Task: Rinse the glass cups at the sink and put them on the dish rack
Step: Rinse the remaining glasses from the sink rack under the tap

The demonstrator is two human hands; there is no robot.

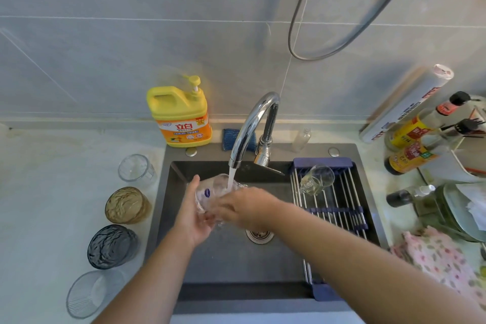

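Rinsing is in hand: left hand and right hand both grip the clear glass cup under the faucet stream over the sink; the next move probably calls for draining it and transferring it to the dish rack.

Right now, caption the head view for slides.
Left hand and right hand hold a cup under the running tap; another lies on the rack, four wait on the counter.

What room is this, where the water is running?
Probably a home kitchen: a sink with a running tap, a glass cup held under it, yellow dish soap behind, and sauce bottles on the counter.
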